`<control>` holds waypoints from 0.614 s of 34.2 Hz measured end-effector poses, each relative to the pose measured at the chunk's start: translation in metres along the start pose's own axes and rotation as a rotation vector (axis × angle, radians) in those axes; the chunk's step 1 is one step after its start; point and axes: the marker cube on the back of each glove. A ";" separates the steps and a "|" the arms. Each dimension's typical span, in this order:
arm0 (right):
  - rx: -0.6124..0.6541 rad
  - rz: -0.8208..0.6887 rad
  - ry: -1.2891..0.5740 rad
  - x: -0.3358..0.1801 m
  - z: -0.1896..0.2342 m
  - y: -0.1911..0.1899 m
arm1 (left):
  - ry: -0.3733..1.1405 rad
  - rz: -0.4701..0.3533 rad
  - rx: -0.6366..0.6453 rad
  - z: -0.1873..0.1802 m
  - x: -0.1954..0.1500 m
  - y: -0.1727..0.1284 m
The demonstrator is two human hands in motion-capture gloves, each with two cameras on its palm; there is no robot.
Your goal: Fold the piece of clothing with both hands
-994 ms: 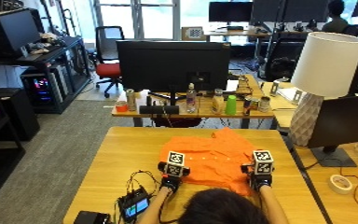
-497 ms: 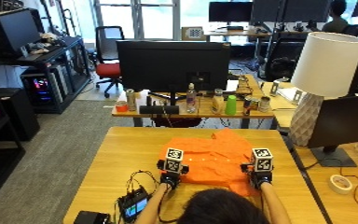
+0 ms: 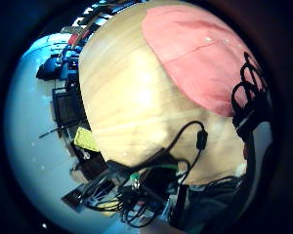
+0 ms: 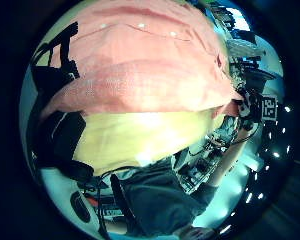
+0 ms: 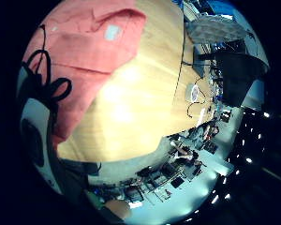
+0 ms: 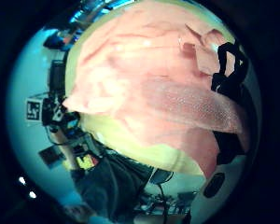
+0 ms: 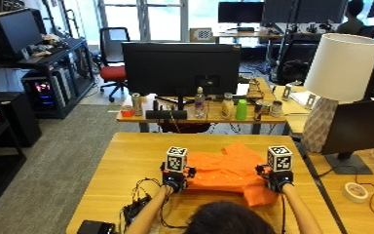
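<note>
An orange garment [image 7: 229,170] lies spread on the wooden table [image 7: 128,156] in front of me, with a flap hanging toward the near right corner. My left hand [image 7: 173,181] pinches its near left edge. My right hand [image 7: 276,180] pinches the near right edge. The left thumb side palm view shows the cloth [image 4: 140,65] lifted off the tabletop in a fold, and the right thumb side palm view shows the cloth [image 6: 144,84] bunched and raised the same way. Bare wood lies beside the garment [image 3: 200,58] on the left and beside the garment [image 5: 84,42] on the right.
A tangle of black cables [image 7: 138,207] and a black box [image 7: 96,227] sit at the table's near left. A tape roll [image 7: 355,191], a dark screen [image 7: 362,131] and a white lamp [image 7: 339,92] stand to the right. A monitor [image 7: 180,68] and bottles fill the desk beyond.
Both hands have shifted slightly up the view and a little apart, carrying the garment's near edge with them. The rest of the cloth stays on the table.
</note>
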 end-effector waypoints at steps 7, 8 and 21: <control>-0.038 -0.021 0.065 -0.006 -0.050 0.020 | -0.048 0.028 -0.021 -0.046 0.001 0.027; -0.038 -0.019 0.075 -0.007 -0.057 0.021 | -0.053 0.025 -0.015 -0.052 0.001 0.028; 0.008 0.057 0.082 -0.008 -0.125 -0.023 | -0.057 -0.058 0.032 -0.118 -0.018 -0.021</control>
